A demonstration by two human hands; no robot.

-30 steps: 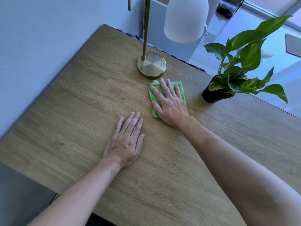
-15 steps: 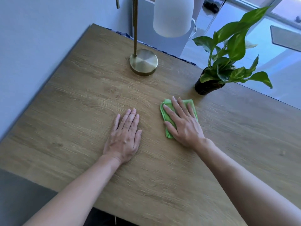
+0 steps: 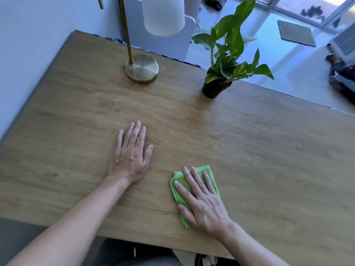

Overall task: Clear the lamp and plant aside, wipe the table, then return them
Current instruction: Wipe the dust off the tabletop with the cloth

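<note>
My right hand (image 3: 201,202) presses flat on a folded green cloth (image 3: 178,191) near the front edge of the wooden table (image 3: 269,160). My left hand (image 3: 131,154) lies flat on the bare wood, fingers apart, holding nothing, to the left of the cloth. A lamp with a round brass base (image 3: 141,69), a thin brass stem and a white shade (image 3: 163,15) stands at the table's far edge. A leafy green plant in a small dark pot (image 3: 216,89) stands to the right of the lamp, also near the far edge.
A pale wall runs along the table's left side. Beyond the far edge lie a light floor, a grey mat (image 3: 296,36) and dark objects (image 3: 342,73) at the right. The table's front edge is just below my wrists.
My right hand has slid the green cloth from beside the lamp base back toward me and to the right. My left hand has stayed flat on the table.
</note>
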